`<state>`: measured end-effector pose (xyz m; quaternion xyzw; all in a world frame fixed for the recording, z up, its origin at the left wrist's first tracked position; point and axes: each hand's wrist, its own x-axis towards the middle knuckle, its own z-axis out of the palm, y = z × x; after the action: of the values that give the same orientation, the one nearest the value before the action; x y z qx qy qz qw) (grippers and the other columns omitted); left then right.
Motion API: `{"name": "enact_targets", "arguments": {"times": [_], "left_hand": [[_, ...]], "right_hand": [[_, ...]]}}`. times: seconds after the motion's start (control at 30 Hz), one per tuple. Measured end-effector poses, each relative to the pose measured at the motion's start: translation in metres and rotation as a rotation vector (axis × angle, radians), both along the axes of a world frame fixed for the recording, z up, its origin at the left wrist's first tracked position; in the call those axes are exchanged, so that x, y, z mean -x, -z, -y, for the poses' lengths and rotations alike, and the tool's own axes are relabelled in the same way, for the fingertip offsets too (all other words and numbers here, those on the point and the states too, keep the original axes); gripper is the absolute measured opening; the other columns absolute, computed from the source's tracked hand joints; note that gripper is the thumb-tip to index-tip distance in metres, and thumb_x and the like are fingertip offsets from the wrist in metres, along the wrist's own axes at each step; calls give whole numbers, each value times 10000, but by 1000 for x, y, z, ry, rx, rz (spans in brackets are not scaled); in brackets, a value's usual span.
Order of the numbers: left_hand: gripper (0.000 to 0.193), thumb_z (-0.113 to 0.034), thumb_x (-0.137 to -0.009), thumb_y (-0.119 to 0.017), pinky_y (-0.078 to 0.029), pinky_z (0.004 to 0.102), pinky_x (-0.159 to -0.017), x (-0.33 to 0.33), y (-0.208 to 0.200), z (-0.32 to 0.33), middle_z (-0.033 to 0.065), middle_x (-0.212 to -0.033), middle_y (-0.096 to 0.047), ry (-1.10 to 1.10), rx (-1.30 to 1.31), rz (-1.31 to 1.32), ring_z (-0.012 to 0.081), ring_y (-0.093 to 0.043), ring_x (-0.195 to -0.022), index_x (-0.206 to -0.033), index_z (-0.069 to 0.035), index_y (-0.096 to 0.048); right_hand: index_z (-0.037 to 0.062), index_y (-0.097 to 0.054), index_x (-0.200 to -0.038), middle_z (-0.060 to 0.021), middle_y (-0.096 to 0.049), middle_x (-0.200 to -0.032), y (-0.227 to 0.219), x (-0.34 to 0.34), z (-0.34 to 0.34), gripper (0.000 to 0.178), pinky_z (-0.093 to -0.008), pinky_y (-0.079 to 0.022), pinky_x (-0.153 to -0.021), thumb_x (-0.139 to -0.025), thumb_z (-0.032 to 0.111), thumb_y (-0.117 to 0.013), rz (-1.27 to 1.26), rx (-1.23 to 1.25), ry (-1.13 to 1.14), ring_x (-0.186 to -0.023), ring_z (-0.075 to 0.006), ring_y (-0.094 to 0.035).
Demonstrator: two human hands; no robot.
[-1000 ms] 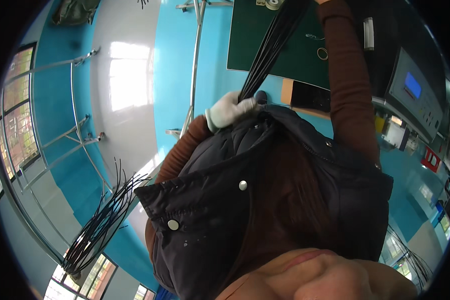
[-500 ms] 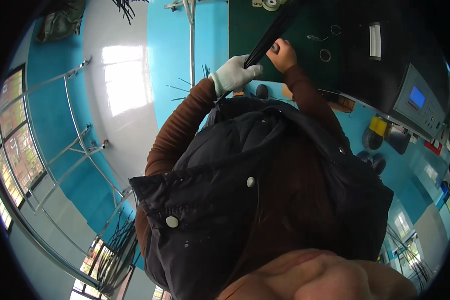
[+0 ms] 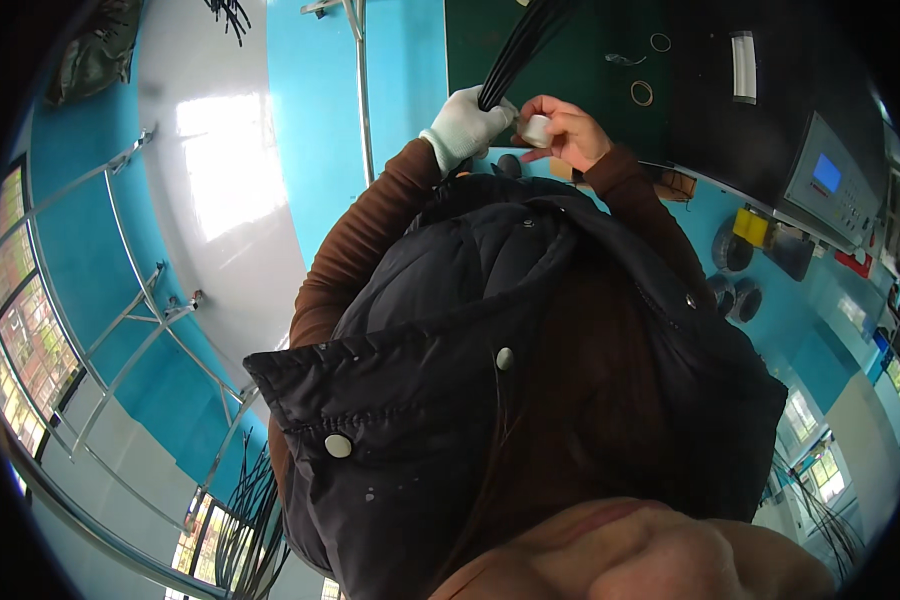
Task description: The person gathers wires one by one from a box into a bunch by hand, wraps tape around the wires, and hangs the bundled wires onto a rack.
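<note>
My left hand [image 3: 467, 128], in a white knit glove, is closed around a bundle of thin black cables [image 3: 522, 48]. The bundle rises from the fist and fans out over the dark green tabletop [image 3: 467, 45]. Just to the right, my bare right hand [image 3: 578, 137] pinches a small white roll of tape [image 3: 536, 131] between thumb and fingers. The roll is close beside the gloved fingers, near the table's front edge. Whether a strip of tape runs from it to the cables cannot be made out.
Loose rings [image 3: 641, 93] and a clear scrap [image 3: 625, 60] lie on the table. At the right stands a grey machine panel [image 3: 835, 185] with a blue screen, and a pale strip [image 3: 744, 67] lies beyond it. Metal rack tubes [image 3: 361, 90] stand at the left.
My right hand has drawn nearer to me and turned, so the white roll shows plainly. The cable bundle looks more spread and stands higher from my left fist.
</note>
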<state>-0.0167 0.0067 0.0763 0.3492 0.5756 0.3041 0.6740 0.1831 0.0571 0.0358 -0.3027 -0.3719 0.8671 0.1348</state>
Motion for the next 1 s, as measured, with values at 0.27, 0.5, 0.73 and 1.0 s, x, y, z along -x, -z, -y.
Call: {"name": "enact_targets", "arguments": {"times": [0.27, 0.5, 0.73, 1.0], "left_hand": [[173, -123, -805, -538, -403, 241, -397, -7, 13, 4, 20, -605, -512, -18, -35, -80, 91, -469, -429, -884, 26, -574], [190, -126, -801, -547, -410, 243, -397, -9, 10, 1, 26, -600, -512, -13, -16, -79, 103, -479, -424, -888, 41, -573], [215, -191, -795, -570, -412, 254, -392, -5, 17, 1, 41, -556, -520, -35, -14, -43, 112, -473, -396, -833, 18, -599], [200, -122, -792, -532, -418, 244, -408, -6, 10, -3, 29, -599, -509, 32, 22, -34, 108, -480, -430, -872, 53, -589]], "right_hand": [[23, -546, -971, -66, -580, -861, -23, 10, 5, 231, -233, -491, -499, -805, 130, -427, 408, -13, -83, -744, -165, -625], [15, -536, -962, -69, -573, -854, -6, -19, -4, 224, -192, -428, -464, -827, 170, -447, 83, 110, -73, -722, -148, -602], [34, -475, -1079, -88, -569, -886, -7, -13, 3, 284, -203, -429, -471, -882, 238, -473, 227, -25, 29, -703, -144, -590], [55, -536, -1032, -56, -580, -938, 1, -17, 4, 218, -237, -469, -540, -853, 175, -568, 241, -104, 20, -733, -145, -603]]}}
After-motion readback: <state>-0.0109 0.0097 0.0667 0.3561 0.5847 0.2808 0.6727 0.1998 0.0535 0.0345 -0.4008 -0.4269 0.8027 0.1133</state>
